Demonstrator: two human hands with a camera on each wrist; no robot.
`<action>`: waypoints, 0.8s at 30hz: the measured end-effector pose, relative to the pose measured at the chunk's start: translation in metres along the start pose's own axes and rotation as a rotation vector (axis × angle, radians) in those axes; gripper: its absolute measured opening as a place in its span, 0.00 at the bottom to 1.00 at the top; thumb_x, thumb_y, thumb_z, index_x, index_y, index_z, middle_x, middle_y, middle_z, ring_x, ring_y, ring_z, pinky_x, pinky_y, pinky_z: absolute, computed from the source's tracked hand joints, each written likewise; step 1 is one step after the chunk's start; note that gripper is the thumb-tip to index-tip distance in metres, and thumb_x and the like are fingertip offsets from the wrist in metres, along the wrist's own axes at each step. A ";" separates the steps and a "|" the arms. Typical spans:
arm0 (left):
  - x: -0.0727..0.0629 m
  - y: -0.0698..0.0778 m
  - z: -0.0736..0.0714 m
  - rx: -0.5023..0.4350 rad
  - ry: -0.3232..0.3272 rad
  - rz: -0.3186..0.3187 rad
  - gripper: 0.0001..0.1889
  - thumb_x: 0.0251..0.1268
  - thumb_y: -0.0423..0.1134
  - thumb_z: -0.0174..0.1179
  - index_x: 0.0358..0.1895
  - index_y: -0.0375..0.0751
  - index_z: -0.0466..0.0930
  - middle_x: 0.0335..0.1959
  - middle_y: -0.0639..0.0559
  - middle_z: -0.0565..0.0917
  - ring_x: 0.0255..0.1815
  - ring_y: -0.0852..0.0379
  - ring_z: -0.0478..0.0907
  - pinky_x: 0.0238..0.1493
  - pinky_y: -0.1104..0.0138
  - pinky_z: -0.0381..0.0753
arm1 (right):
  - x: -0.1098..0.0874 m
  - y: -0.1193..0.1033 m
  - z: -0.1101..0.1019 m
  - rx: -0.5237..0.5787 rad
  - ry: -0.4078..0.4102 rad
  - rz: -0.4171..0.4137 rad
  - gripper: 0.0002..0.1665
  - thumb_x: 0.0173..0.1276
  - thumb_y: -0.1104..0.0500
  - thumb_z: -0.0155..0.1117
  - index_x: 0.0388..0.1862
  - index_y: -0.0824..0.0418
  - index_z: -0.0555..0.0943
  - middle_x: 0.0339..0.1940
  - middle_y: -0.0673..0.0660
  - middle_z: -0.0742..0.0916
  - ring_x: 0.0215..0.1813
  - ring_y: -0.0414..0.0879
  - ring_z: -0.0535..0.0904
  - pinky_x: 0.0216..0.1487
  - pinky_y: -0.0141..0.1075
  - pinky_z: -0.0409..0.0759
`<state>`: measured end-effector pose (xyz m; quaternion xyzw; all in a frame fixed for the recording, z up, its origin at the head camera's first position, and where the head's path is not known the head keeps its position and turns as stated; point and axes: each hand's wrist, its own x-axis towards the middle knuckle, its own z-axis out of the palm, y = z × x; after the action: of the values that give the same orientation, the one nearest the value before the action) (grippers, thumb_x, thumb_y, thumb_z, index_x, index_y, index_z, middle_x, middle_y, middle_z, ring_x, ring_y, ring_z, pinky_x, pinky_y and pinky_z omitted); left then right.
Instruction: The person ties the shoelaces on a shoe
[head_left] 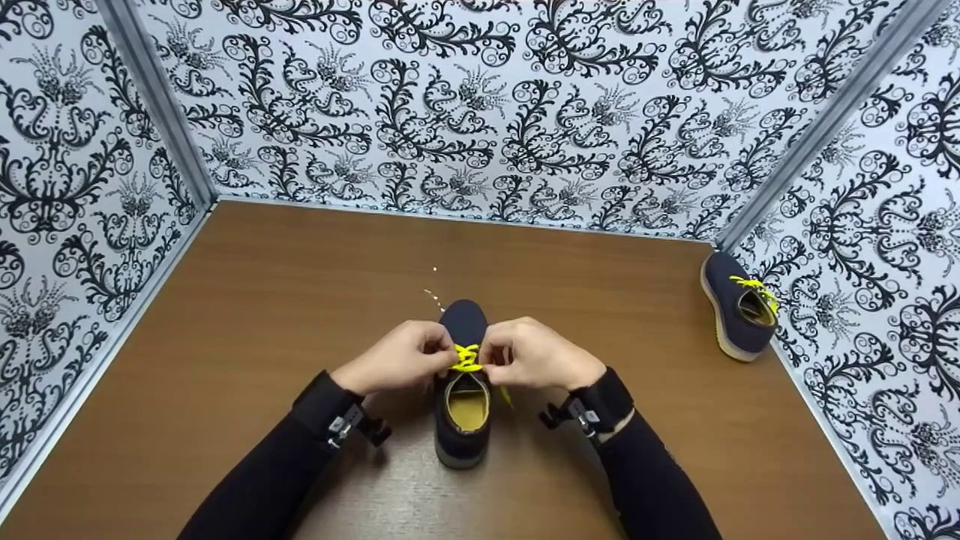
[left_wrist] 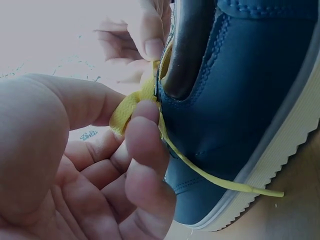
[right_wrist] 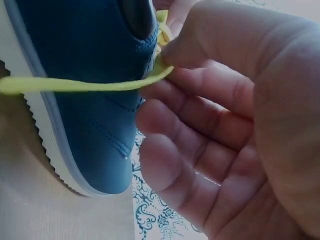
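Note:
A dark blue shoe [head_left: 463, 321] with a yellow insole stands on the table, toe pointing away from me. Yellow shoelaces [head_left: 466, 360] cross over its tongue. My left hand [head_left: 405, 356] pinches a loop of the lace at the shoe's left side; in the left wrist view this yellow loop [left_wrist: 125, 112] shows between thumb and fingers, and a loose lace end [left_wrist: 225, 184] trails over the shoe's side. On the other side my right hand [head_left: 536, 352] pinches lace between thumb and forefinger, its free end [right_wrist: 85, 86] hanging across the shoe in the right wrist view.
A matching shoe [head_left: 739, 307] with tied yellow laces stands at the right edge of the brown table [head_left: 300, 262], against the side wall. Patterned panels [head_left: 465, 112] enclose the back and both sides. Small white specks [head_left: 433, 296] mark the surface near the toe.

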<state>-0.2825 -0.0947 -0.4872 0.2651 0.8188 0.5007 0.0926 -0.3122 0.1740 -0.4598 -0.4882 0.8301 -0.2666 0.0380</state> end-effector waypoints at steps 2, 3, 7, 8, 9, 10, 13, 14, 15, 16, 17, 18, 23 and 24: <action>0.000 0.000 0.000 -0.013 -0.008 -0.004 0.06 0.77 0.35 0.65 0.37 0.41 0.87 0.27 0.56 0.86 0.23 0.62 0.78 0.25 0.70 0.77 | -0.001 0.000 0.000 0.003 -0.001 0.032 0.07 0.66 0.66 0.76 0.37 0.54 0.88 0.33 0.44 0.85 0.34 0.42 0.83 0.36 0.33 0.82; 0.000 0.000 -0.001 -0.017 -0.012 -0.006 0.07 0.78 0.35 0.65 0.37 0.41 0.87 0.27 0.55 0.86 0.23 0.62 0.78 0.25 0.70 0.77 | -0.001 0.000 -0.001 0.007 -0.001 0.047 0.08 0.66 0.66 0.76 0.38 0.54 0.88 0.33 0.44 0.86 0.34 0.42 0.83 0.36 0.33 0.82; -0.001 0.000 -0.002 -0.022 -0.022 -0.001 0.07 0.79 0.35 0.66 0.38 0.40 0.87 0.27 0.52 0.87 0.23 0.61 0.78 0.26 0.70 0.77 | -0.002 -0.001 -0.004 0.018 -0.003 0.083 0.08 0.68 0.67 0.76 0.42 0.57 0.90 0.36 0.47 0.89 0.35 0.39 0.82 0.37 0.34 0.83; -0.001 0.000 -0.002 -0.021 -0.024 0.001 0.07 0.79 0.36 0.66 0.38 0.40 0.87 0.27 0.52 0.87 0.24 0.61 0.78 0.26 0.70 0.77 | -0.003 -0.001 -0.005 0.017 -0.001 0.081 0.08 0.68 0.68 0.76 0.43 0.57 0.91 0.36 0.48 0.90 0.35 0.39 0.82 0.38 0.35 0.84; -0.001 -0.001 -0.002 -0.020 -0.027 0.004 0.07 0.79 0.36 0.66 0.38 0.40 0.87 0.27 0.52 0.87 0.24 0.62 0.78 0.26 0.70 0.78 | -0.003 -0.001 -0.006 0.015 0.002 0.080 0.07 0.69 0.68 0.76 0.43 0.58 0.92 0.37 0.49 0.91 0.36 0.39 0.82 0.39 0.35 0.84; -0.001 -0.001 -0.003 -0.020 -0.029 0.006 0.07 0.79 0.36 0.66 0.38 0.39 0.87 0.27 0.53 0.87 0.24 0.61 0.78 0.26 0.70 0.77 | -0.003 -0.001 -0.006 0.011 0.005 0.080 0.07 0.70 0.68 0.76 0.43 0.58 0.92 0.37 0.49 0.91 0.36 0.39 0.82 0.39 0.35 0.85; -0.001 0.000 -0.004 -0.018 -0.037 0.011 0.07 0.79 0.35 0.66 0.38 0.39 0.88 0.27 0.54 0.88 0.24 0.61 0.79 0.26 0.71 0.77 | -0.004 0.000 -0.008 -0.002 0.017 0.077 0.06 0.72 0.67 0.78 0.43 0.57 0.94 0.38 0.49 0.92 0.37 0.40 0.83 0.41 0.36 0.86; -0.001 0.000 -0.005 -0.018 -0.039 0.011 0.07 0.79 0.35 0.66 0.38 0.40 0.88 0.28 0.54 0.88 0.24 0.62 0.79 0.26 0.71 0.77 | -0.005 0.001 -0.008 -0.008 0.020 0.076 0.06 0.72 0.67 0.78 0.43 0.57 0.94 0.38 0.49 0.92 0.38 0.40 0.84 0.41 0.36 0.86; -0.001 0.001 -0.005 -0.018 -0.042 0.012 0.07 0.79 0.35 0.67 0.38 0.40 0.88 0.28 0.54 0.88 0.24 0.62 0.79 0.27 0.71 0.77 | -0.005 0.002 -0.008 -0.011 0.022 0.082 0.06 0.72 0.67 0.78 0.43 0.57 0.94 0.38 0.48 0.92 0.38 0.40 0.84 0.42 0.36 0.86; -0.001 0.001 -0.006 -0.019 -0.043 0.012 0.07 0.79 0.35 0.67 0.38 0.40 0.88 0.28 0.53 0.88 0.25 0.62 0.79 0.27 0.71 0.76 | -0.005 0.002 -0.009 -0.015 0.022 0.088 0.05 0.73 0.67 0.78 0.43 0.57 0.94 0.38 0.48 0.92 0.38 0.40 0.84 0.42 0.36 0.86; -0.002 0.000 -0.006 -0.020 -0.046 0.013 0.07 0.79 0.35 0.67 0.38 0.40 0.88 0.28 0.53 0.89 0.25 0.61 0.79 0.27 0.71 0.76 | -0.005 0.002 -0.009 -0.016 0.020 0.093 0.05 0.73 0.66 0.78 0.43 0.57 0.94 0.38 0.48 0.92 0.38 0.40 0.84 0.42 0.36 0.86; -0.002 0.000 -0.006 -0.023 -0.047 0.013 0.07 0.79 0.35 0.67 0.38 0.40 0.88 0.28 0.53 0.89 0.25 0.61 0.79 0.27 0.71 0.76 | -0.005 0.002 -0.009 -0.018 0.018 0.099 0.05 0.73 0.66 0.78 0.43 0.57 0.94 0.38 0.48 0.92 0.38 0.40 0.84 0.42 0.36 0.85; -0.003 0.002 -0.007 -0.046 -0.064 -0.009 0.07 0.80 0.35 0.67 0.38 0.40 0.87 0.28 0.52 0.89 0.24 0.57 0.80 0.26 0.71 0.78 | -0.005 0.002 -0.008 -0.018 0.026 0.132 0.04 0.74 0.64 0.78 0.43 0.56 0.94 0.39 0.47 0.90 0.40 0.41 0.83 0.44 0.37 0.84; -0.003 0.003 -0.007 -0.052 -0.067 -0.014 0.07 0.80 0.36 0.67 0.39 0.39 0.87 0.28 0.52 0.89 0.24 0.56 0.80 0.26 0.71 0.78 | -0.004 0.002 -0.008 -0.016 0.031 0.140 0.04 0.74 0.64 0.78 0.43 0.55 0.93 0.39 0.47 0.90 0.40 0.41 0.83 0.44 0.37 0.83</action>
<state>-0.2822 -0.1006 -0.4818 0.2736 0.8039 0.5118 0.1304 -0.3143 0.1818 -0.4550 -0.4252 0.8648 -0.2640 0.0396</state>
